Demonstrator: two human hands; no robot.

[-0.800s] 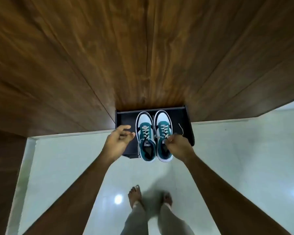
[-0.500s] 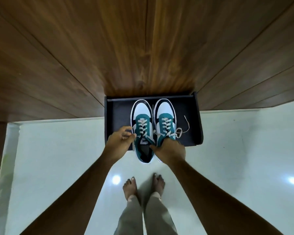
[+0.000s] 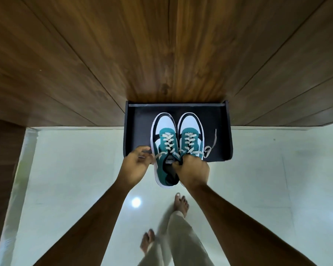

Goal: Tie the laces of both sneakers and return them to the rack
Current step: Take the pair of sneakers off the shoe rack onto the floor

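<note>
On the black rack (image 3: pixel 131 131), right fingers (image 3: pixel 178 163) clutch both teal-and-white sneakers (image 3: pixel 176 139); left fingers (image 3: pixel 142 153) pinch a lace (image 3: pixel 159 155)

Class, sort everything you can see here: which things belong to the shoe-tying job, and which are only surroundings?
Belongs to the job:
left sneaker
right sneaker
loose lace
black rack
left hand
right hand

Just surroundings:
wooden wall panels
pale tiled floor

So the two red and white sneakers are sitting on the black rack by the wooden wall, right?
Not quite: the sneakers are teal and white, not red and white, as the head view shows. They do sit on the black rack by the wooden wall.
</note>
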